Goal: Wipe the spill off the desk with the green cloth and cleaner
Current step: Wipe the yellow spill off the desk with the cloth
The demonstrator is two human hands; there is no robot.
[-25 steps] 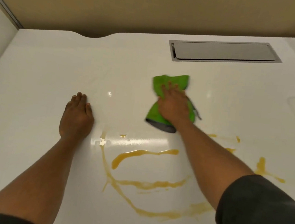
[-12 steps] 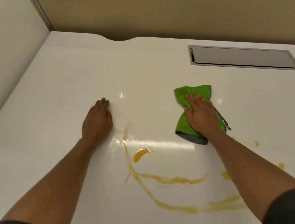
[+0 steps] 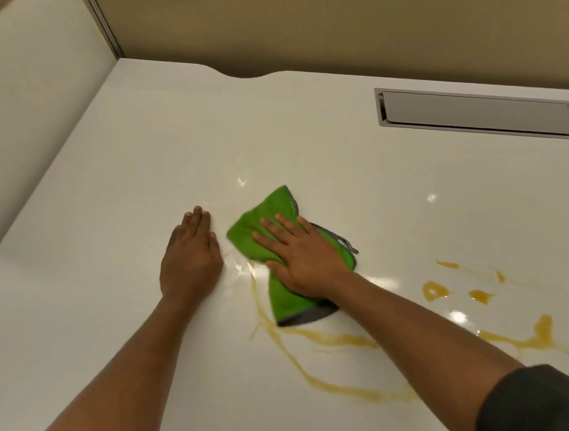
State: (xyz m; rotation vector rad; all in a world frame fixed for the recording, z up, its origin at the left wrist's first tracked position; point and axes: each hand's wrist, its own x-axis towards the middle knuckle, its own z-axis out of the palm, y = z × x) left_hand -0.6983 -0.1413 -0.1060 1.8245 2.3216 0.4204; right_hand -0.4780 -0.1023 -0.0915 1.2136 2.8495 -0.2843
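Glossy white desk [image 3: 142, 168] against tan wall [image 3: 327, 23], metal hatch [image 3: 481, 113] at 1 o'clock, yellow spill [image 3: 330, 339] streaked 4–6 o'clock; right hand [image 3: 302, 256], fingers spread, presses cloth [image 3: 265, 227] flat mid-desk, left hand [image 3: 192, 255] flat, fingers together, just beside.

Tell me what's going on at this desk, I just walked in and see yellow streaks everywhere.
A person is wiping up a spill. The right hand presses flat on a green cloth at the left end of the yellow spill. The left hand rests flat on the white desk beside the cloth, bracing. Most of the mess is not yet wiped: long streaks run toward the person and blobs lie off to the right. No cleaner bottle is in view.
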